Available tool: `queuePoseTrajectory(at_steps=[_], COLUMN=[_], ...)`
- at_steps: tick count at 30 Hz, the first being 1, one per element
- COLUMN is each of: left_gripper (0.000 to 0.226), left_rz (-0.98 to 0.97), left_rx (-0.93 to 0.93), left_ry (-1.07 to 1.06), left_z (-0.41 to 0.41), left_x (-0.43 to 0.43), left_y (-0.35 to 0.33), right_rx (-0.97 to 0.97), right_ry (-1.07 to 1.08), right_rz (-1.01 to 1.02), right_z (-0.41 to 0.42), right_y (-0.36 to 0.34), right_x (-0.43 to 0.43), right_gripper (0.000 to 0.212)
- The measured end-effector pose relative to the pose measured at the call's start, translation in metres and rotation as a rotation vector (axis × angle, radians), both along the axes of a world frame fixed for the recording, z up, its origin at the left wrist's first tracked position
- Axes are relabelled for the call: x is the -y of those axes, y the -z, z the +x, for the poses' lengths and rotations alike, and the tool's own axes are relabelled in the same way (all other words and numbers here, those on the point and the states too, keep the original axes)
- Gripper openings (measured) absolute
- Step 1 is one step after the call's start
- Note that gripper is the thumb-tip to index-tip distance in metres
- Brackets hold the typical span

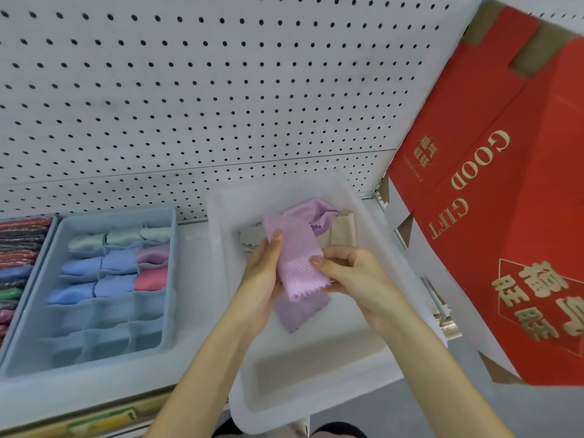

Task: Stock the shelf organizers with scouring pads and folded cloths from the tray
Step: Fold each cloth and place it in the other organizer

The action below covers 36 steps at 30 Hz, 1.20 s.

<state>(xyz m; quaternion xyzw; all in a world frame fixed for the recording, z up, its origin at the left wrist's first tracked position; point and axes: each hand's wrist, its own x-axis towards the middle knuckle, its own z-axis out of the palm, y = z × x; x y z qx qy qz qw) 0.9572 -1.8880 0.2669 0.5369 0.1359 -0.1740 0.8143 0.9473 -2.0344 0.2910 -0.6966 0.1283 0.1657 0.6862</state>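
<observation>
Over the clear plastic tray (316,374) both my hands hold a pink cloth (295,263) with a dotted weave and zigzag edge. My left hand (264,279) grips its left side, thumb lying up along the cloth. My right hand (354,273) pinches the right edge. More cloths lie in the tray's far end: a crumpled lilac one (313,211) and beige ones (343,230). To the left stands a grey-blue divided organizer (94,358) whose far cells hold folded green, blue, pink and red cloths (117,263); the near cells hold nothing.
A second organizer (19,257) at the far left edge holds stacked striped pads. A white pegboard (189,90) backs the shelf. A large red gift box (505,200) leans at the right beside the tray. The shelf's front edge runs along the bottom left.
</observation>
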Motion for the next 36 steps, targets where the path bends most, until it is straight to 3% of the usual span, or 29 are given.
queuePoseTrajectory(at_steps=[11, 15, 22, 27, 30, 33, 36], left_gripper=[0.046, 0.033, 0.024, 0.021, 0.022, 0.041, 0.034], left_rz=[-0.04, 0.024, 0.088, 0.109, 0.149, 0.268, 0.357], left_rx=[0.0, -0.042, -0.032, 0.009, 0.058, 0.114, 0.29], left_ry=[0.025, -0.003, 0.013, 0.037, 0.04, -0.025, 0.053], left_z=[0.001, 0.002, 0.002, -0.001, -0.004, -0.004, 0.002], left_x=[-0.003, -0.007, -0.011, -0.006, -0.005, -0.01, -0.018], left_y=[0.004, 0.008, 0.003, -0.004, -0.009, -0.009, -0.015], right_rx=[0.008, 0.037, 0.222, 0.254, 0.35, 0.323, 0.292], right_ry=[0.116, 0.118, 0.053, 0.045, 0.014, 0.037, -0.061], right_rz=[0.096, -0.045, -0.402, -0.143, -0.102, -0.045, -0.048], right_z=[0.009, 0.006, 0.003, 0.0, -0.001, 0.002, 0.007], right_y=[0.012, 0.02, 0.026, 0.02, 0.017, 0.01, 0.002], right_x=[-0.017, -0.02, -0.012, -0.006, -0.003, 0.0, 0.007], right_gripper=[0.015, 0.009, 0.021, 0.031, 0.028, 0.033, 0.044])
